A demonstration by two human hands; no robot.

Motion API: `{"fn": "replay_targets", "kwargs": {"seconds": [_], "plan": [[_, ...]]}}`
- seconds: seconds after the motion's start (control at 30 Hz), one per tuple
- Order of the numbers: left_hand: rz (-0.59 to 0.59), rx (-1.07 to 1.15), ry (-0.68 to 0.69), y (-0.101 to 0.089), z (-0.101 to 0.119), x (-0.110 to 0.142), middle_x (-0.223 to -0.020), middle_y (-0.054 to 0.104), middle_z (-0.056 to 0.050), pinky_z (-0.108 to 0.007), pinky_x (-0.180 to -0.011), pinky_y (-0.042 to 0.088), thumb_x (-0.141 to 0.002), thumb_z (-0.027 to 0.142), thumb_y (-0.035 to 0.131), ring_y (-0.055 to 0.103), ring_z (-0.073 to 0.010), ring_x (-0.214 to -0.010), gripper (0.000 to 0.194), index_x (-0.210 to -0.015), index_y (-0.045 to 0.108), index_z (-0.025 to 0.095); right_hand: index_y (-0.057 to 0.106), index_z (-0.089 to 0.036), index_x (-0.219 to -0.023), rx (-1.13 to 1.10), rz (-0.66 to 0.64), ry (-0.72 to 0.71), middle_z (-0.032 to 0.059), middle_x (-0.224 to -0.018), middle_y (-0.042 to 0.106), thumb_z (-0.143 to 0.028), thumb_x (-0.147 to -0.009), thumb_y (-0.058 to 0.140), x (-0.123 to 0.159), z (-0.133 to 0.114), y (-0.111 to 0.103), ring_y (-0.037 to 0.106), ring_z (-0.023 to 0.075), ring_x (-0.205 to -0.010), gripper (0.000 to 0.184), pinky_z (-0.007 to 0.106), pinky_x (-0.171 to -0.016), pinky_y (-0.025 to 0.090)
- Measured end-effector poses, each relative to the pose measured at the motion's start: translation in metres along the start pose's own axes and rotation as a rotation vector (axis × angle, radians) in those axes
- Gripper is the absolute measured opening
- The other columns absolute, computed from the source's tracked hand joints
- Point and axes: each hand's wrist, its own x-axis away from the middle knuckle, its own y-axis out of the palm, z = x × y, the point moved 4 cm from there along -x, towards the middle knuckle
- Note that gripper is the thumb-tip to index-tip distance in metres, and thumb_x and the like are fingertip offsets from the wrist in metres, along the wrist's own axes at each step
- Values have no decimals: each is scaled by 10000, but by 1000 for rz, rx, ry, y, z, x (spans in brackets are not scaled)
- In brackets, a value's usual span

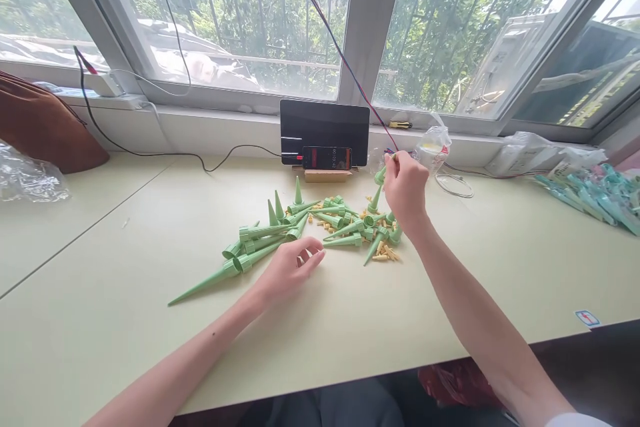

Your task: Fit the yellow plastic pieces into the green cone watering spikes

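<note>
My right hand (407, 190) is raised at the right side of a heap, its fingers pinched on a green plastic spike (381, 177) that is partly hidden behind the fingers. My left hand (295, 263) is low over the table in front of the heap, fingers loosely curled and apart, holding nothing. Its fingertips come close to a green cone-shaped spike (345, 241) with a ribbed cap. More green spikes (265, 243) lie in a group left of that hand, and one long spike (205, 284) points toward the near left. Small yellow plastic pieces (385, 252) are scattered among the spikes.
A dark tablet (325, 121) with a phone (327, 158) before it leans at the window sill. A black cable (205, 163) runs left. A brown bag (45, 123) stands far left; turquoise packaged items (600, 197) lie far right. A clear plastic bag (434, 147) sits behind my right hand.
</note>
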Motion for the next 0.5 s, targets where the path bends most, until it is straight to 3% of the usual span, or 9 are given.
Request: {"fn": "replay_targets", "kwargs": {"seconds": [0.2,0.5], "plan": [[-7,-3,1,0,0,0,-771,647,-21,-243,-560,482,-936,432,500,586,-134,-599,291,-897,641,181,377,-229,-669,-2,-103,134,-15,-535,463,-213,-974,470,-9,21,21,519,170,-495,320,279,-549,362],[-27,-21,-1,1,-1,1,-719,613,-3,-237,-536,436,-948,437,485,545,-122,-564,301,-916,641,181,475,-193,-713,-5,-253,314,3,-523,502,-202,-970,480,-7,34,38,513,166,-415,258,302,-512,407]]}}
